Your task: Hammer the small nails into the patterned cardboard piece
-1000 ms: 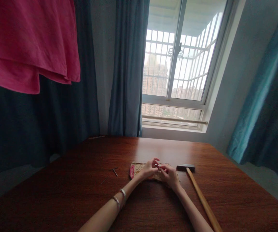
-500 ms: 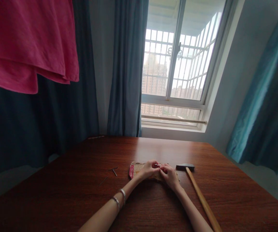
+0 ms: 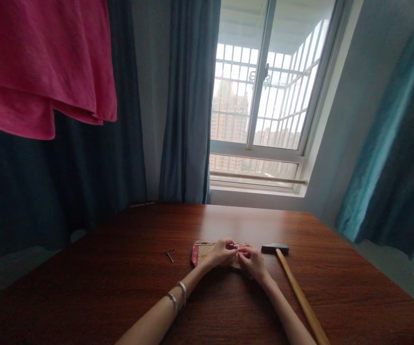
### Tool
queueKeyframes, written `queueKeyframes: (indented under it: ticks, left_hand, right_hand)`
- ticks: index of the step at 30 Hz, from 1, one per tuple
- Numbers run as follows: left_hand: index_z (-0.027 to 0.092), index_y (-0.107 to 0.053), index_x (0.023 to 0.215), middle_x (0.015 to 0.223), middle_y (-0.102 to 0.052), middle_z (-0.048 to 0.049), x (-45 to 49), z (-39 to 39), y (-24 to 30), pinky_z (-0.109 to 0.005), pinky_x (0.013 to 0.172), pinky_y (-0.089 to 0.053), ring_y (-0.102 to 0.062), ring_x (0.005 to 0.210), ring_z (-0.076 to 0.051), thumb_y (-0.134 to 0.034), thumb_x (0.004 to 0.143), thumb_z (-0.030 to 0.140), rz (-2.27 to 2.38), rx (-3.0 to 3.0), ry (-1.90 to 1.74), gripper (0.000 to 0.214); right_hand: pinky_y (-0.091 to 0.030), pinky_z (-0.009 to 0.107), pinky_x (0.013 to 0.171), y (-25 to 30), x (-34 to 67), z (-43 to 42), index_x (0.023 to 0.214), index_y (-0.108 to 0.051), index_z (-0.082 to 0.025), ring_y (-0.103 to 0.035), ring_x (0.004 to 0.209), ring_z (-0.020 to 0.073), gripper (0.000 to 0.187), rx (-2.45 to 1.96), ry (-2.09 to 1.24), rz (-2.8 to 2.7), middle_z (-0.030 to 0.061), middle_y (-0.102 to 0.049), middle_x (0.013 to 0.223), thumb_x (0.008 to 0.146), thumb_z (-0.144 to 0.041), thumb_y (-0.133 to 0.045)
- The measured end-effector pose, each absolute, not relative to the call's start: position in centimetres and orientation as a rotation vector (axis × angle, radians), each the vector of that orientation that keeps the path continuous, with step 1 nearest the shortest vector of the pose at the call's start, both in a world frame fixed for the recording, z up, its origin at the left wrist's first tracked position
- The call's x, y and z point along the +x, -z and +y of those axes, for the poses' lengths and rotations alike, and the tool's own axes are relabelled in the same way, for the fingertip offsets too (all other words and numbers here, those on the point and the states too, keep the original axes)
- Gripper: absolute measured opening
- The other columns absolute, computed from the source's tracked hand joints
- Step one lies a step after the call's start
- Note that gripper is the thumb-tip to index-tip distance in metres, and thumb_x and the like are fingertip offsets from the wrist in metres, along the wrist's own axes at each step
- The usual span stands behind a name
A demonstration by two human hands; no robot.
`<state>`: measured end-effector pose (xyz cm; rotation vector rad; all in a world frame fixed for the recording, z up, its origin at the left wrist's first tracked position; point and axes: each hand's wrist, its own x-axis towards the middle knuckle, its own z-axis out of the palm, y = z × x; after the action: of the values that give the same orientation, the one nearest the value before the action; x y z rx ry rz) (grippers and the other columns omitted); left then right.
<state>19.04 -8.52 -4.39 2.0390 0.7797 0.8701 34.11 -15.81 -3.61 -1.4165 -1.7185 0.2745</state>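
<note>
A flat, elongated patterned cloth pad lies on the table, beige with dark dots and a pink left end. My left hand rests over its middle, thumb and fingers curled in a pinch at the cloth. From the other side my right hand meets it, fingertips closed on the pad close to the left ones. A bit of red with white spots shows between the hands. Whether something small sits in the fingertips is hidden. Two bracelets circle my left forearm.
To the right lies a hammer with a dark head and long wooden handle. Several thin nails are on the brown table at left. Beyond are a barred window, blue curtains and a hanging pink cloth.
Both hands stay at the same spot on the pad, with only a slight shift of the fingers. The whole view has moved by a tiny amount.
</note>
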Motion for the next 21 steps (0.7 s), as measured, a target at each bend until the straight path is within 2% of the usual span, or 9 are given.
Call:
queueKeyframes:
  ticks: [4,8,11,13,16,18,21]
  left_hand:
    - [0.010,-0.065,0.079,0.073,-0.064,-0.0032,19.0,-8.5,4.5,-0.020,0.060,-0.039,-0.055,0.068,-0.014,-0.053,0.068,0.025,0.821,2.040,-0.869,0.022]
    - [0.010,-0.065,0.078,0.071,-0.064,-0.0028,19.0,-8.5,4.5,-0.020,0.060,-0.039,-0.055,0.067,-0.014,-0.053,0.068,0.025,0.864,2.060,-0.866,0.022]
    - [0.010,-0.066,0.079,0.072,-0.064,-0.0029,18.9,-8.6,4.5,-0.020,0.061,-0.039,-0.055,0.068,-0.014,-0.052,0.068,0.025,0.863,2.063,-0.869,0.022]
    - [0.010,-0.066,0.078,0.072,-0.064,-0.0030,18.9,-8.6,4.4,-0.020,0.061,-0.039,-0.055,0.068,-0.014,-0.052,0.067,0.024,0.858,2.060,-0.871,0.023]
    - [0.010,-0.066,0.079,0.073,-0.064,-0.0030,18.9,-8.7,4.3,-0.020,0.061,-0.039,-0.055,0.068,-0.014,-0.052,0.067,0.025,0.855,2.066,-0.873,0.023]
    - [0.010,-0.066,0.079,0.073,-0.064,-0.0031,18.9,-8.8,4.2,-0.021,0.061,-0.039,-0.055,0.069,-0.014,-0.052,0.067,0.025,0.862,2.067,-0.867,0.023]
    - [0.010,-0.065,0.078,0.073,-0.064,-0.0032,18.8,-9.0,4.0,-0.021,0.061,-0.039,-0.054,0.068,-0.014,-0.052,0.068,0.026,0.880,2.058,-0.859,0.023]
  right_hand:
    - [-0.048,0.026,0.068,2.5,36.9,-17.6,0.088,-0.067,-0.020,-0.060,0.081,0.0186,0.027,-1.577,-0.161,-1.656,0.0064,-0.065,0.088,0.077,-0.026,-0.044]
    - [-0.043,0.039,0.081,2.7,40.7,-22.6,0.097,-0.063,-0.016,-0.057,0.088,0.0268,0.031,-1.832,0.022,-1.532,0.0119,-0.062,0.092,0.074,-0.028,-0.046]
    - [-0.043,0.045,0.075,3.9,42.5,-27.5,0.108,-0.058,-0.010,-0.058,0.080,0.0311,0.040,-1.989,0.143,-1.457,0.0160,-0.060,0.085,0.077,-0.030,-0.043]
    - [-0.045,0.041,0.071,4.8,42.8,-30.1,0.112,-0.055,-0.014,-0.060,0.075,0.0286,0.040,-2.200,0.333,-1.463,0.0135,-0.061,0.082,0.079,-0.033,-0.043]
    - [-0.047,0.039,0.061,5.6,42.4,-32.3,0.115,-0.053,-0.009,-0.062,0.068,0.0289,0.045,-2.453,0.463,-1.499,0.0156,-0.060,0.081,0.082,-0.037,-0.040]
    - [-0.047,0.039,0.057,5.9,41.8,-32.7,0.111,-0.055,-0.006,-0.062,0.065,0.0295,0.044,-2.477,0.500,-1.561,0.0182,-0.059,0.081,0.084,-0.036,-0.037]
    - [-0.045,0.037,0.055,6.0,41.7,-33.0,0.095,-0.062,-0.014,-0.062,0.063,0.0278,0.034,-2.319,0.430,-1.545,0.0163,-0.060,0.076,0.083,-0.036,-0.040]
